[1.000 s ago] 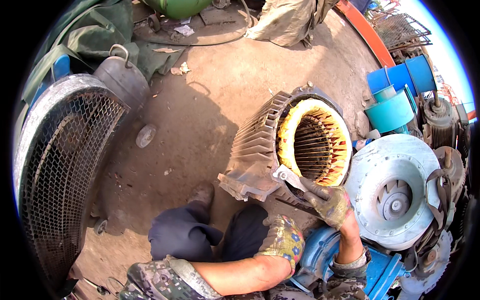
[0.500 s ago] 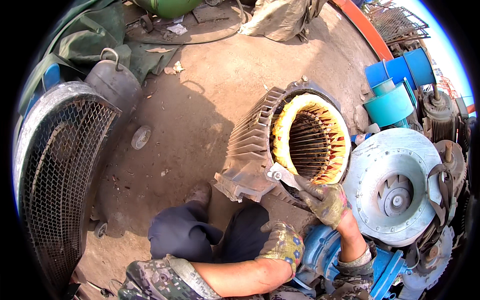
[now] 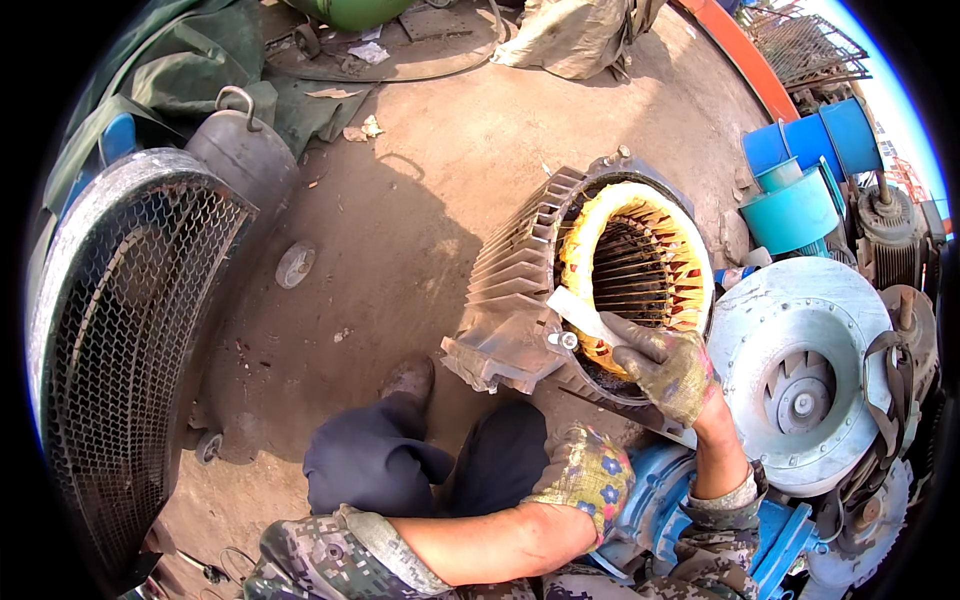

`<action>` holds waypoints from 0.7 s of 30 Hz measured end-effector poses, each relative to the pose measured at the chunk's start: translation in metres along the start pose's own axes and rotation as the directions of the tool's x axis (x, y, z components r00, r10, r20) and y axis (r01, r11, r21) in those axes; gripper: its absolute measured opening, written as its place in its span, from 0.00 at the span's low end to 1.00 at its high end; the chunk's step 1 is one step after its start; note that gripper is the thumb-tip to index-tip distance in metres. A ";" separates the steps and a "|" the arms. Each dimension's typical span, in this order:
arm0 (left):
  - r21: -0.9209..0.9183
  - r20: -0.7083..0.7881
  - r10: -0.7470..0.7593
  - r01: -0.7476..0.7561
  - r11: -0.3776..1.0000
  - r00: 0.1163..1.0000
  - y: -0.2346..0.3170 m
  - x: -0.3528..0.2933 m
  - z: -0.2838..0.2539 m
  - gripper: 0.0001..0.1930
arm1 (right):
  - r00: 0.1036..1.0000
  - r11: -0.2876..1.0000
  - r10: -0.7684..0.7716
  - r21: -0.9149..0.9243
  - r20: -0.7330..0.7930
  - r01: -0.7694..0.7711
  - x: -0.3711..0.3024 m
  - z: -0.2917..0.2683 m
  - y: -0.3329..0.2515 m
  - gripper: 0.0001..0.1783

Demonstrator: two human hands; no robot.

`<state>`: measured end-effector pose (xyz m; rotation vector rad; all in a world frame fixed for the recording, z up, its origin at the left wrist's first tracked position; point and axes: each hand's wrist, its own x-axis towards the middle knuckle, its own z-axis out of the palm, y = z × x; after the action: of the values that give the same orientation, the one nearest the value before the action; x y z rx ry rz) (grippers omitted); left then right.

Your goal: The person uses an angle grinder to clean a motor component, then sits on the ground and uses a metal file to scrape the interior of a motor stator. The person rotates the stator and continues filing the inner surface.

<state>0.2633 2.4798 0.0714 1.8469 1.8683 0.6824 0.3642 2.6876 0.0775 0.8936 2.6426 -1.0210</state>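
Note:
In front of me a finned electric motor housing [image 3: 515, 270] lies tilted, its open end facing up. Inside its rim sits a yellow ring of stator winding [image 3: 594, 228] around a slotted dark bore. A flat, pale strip-like blade [image 3: 581, 314] is in my right hand [image 3: 672, 372], which wears a patterned work glove. The blade's end crosses the lower left of the winding, just above a bolt on the housing. My left hand [image 3: 588, 476], in a flowered glove, rests by my knee below the housing. Its fingers are turned away and hidden.
A bladed metal fan wheel [image 3: 748, 400] and blue machine parts [image 3: 650, 500] crowd the right. Blue and teal cylinders [image 3: 790, 212] stand beyond. At the left is a large mesh guard [image 3: 130, 330] beside a grey canister [image 3: 235, 160]. A small wheel [image 3: 296, 265] lies on the dirt.
My right hand has raised the blade from the housing's bolt onto the edge of the yellow winding. My left hand has turned, its back now facing up. The view has shifted slightly.

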 end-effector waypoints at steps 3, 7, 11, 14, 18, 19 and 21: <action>-0.011 -0.042 -0.018 0.017 1.000 0.999 -0.004 -0.002 -0.004 0.23 | 0.991 0.992 0.128 0.023 -0.047 -0.127 -0.010 0.015 -0.008 0.27; -0.048 -0.131 -0.032 0.026 0.998 0.991 -0.008 0.009 0.003 0.23 | 0.981 0.955 0.036 0.294 -0.193 0.023 -0.038 0.044 0.015 0.27; 0.143 0.090 -0.234 0.220 0.965 0.968 -0.019 0.026 -0.001 0.29 | 0.897 0.834 0.440 0.351 0.043 -0.426 -0.030 0.043 -0.029 0.24; 0.393 0.024 -0.200 0.174 0.903 0.980 -0.033 0.027 0.019 0.28 | 0.969 0.961 0.193 0.229 -0.156 -0.154 -0.027 0.059 0.000 0.24; 0.273 0.051 -0.239 0.216 0.937 0.970 -0.052 0.037 0.009 0.30 | 0.967 0.966 0.238 0.127 -0.094 -0.226 -0.009 0.052 -0.016 0.24; 0.192 0.049 -0.239 0.226 0.955 0.970 -0.056 0.044 0.013 0.31 | 0.945 0.939 0.325 0.130 -0.038 -0.317 -0.010 0.047 -0.017 0.24; 0.154 0.048 -0.236 0.226 0.962 0.971 -0.062 0.042 0.002 0.33 | 0.974 0.984 0.169 0.077 -0.151 -0.159 -0.011 0.056 -0.008 0.24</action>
<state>0.2149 2.5227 0.0338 1.6766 2.0961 0.4074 0.3653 2.6407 0.0443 1.2314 2.6183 -1.0392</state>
